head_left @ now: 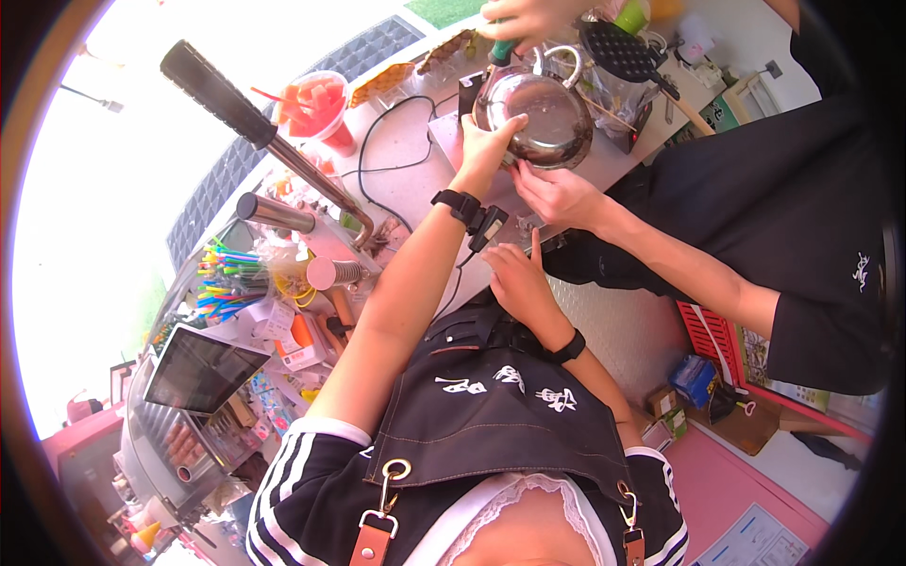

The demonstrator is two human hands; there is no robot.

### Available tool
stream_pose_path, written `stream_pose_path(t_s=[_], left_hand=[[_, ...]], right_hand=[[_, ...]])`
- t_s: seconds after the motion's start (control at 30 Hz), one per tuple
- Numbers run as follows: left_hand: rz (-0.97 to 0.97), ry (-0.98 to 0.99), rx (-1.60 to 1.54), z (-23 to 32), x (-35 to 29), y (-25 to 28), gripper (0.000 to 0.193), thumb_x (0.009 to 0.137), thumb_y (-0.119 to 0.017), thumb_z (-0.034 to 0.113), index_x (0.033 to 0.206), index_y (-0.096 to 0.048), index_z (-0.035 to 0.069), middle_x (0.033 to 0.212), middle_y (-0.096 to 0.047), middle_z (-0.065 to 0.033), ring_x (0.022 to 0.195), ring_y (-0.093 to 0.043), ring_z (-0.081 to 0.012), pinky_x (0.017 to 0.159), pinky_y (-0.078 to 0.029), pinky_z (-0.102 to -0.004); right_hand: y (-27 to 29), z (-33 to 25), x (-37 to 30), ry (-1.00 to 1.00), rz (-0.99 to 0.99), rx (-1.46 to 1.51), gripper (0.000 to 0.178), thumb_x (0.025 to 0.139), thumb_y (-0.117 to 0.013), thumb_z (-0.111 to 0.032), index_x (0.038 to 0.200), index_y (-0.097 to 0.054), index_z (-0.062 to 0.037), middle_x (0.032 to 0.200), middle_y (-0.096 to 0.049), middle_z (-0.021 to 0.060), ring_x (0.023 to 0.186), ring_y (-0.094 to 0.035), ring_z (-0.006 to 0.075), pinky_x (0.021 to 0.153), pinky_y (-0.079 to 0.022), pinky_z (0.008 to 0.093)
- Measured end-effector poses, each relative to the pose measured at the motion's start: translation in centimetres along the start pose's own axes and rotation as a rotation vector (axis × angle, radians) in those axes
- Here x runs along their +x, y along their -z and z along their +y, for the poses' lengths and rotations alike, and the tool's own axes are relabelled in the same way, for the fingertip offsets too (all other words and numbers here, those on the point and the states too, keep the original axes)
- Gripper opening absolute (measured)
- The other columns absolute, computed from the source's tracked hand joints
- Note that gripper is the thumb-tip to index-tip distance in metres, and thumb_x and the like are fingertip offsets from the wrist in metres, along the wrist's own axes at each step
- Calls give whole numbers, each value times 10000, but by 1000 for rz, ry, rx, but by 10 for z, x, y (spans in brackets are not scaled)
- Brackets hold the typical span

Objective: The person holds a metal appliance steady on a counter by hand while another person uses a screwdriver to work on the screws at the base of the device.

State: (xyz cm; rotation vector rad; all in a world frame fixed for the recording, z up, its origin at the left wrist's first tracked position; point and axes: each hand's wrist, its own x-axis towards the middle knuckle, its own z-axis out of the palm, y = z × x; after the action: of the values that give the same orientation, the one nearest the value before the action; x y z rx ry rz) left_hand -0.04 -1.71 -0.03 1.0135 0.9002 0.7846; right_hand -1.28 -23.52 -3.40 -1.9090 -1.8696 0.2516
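A shiny round steel pot with a looped metal side handle is held over the counter, its smooth face toward me. My left hand grips its left rim, the thumb laid on the metal and the other fingers partly hidden. A co-worker's hand touches the pot's near edge. Beyond it, that person's other hand is at a green handle, partly cut off by the frame. My right hand is in front of my apron, below the pot, fingers apart and nothing visible in it.
A black perforated ladle lies beyond the pot. Left are a cup of red fruit chunks, a long black-handled lever, a black cable, colourful straws and a screen. The co-worker in black stands close at right.
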Motion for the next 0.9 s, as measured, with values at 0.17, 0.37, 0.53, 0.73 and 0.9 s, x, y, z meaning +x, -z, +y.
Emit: stream_pose_path(t_s=[0.17, 0.37, 0.53, 0.73, 0.9], left_hand=[[19, -60, 13, -4, 3, 1, 739, 730, -848, 286, 1239, -397, -3, 1070, -577, -144, 865, -629, -190, 670, -550, -315], [-4, -19, -14, -4, 1, 0, 752, 730, -843, 309, 1246, -396, -5, 1079, -578, -148, 861, -633, -194, 650, -548, -310], [35, -77, 42, -12, 9, 0, 751, 723, -850, 303, 1247, -406, -3, 1092, -578, -149, 888, -632, -199, 694, -547, -318], [43, -122, 20, -19, 15, -1, 727, 726, -852, 291, 1231, -418, 2, 1080, -586, -141, 900, -625, -194, 733, -542, -319], [45, -116, 25, -14, 10, -1, 719, 722, -854, 290, 1222, -424, 4, 1075, -588, -134, 894, -625, -188, 729, -542, -317]], right_hand=[[1, -1, 0, -1, -12, -9, 365, 764, -638, -36, 1126, -604, -65, 1089, -615, 52, 1148, -556, 233, 1166, -139, 680], [0, 0, -1, -5, 3, -6, 365, 763, -641, -38, 1125, -604, -69, 1082, -614, 49, 1145, -557, 228, 1171, -132, 673], [-2, 0, 0, 7, 18, -27, 370, 765, -644, -43, 1131, -604, -72, 1079, -614, 45, 1141, -559, 220, 1171, -130, 673], [-1, 0, 1, 2, -7, -17, 376, 762, -646, -43, 1135, -604, -71, 1073, -611, 46, 1135, -559, 217, 1170, -130, 674], [0, 0, 2, 16, 9, -17, 371, 762, -646, -45, 1130, -602, -71, 1064, -609, 45, 1132, -560, 218, 1170, -134, 673]])
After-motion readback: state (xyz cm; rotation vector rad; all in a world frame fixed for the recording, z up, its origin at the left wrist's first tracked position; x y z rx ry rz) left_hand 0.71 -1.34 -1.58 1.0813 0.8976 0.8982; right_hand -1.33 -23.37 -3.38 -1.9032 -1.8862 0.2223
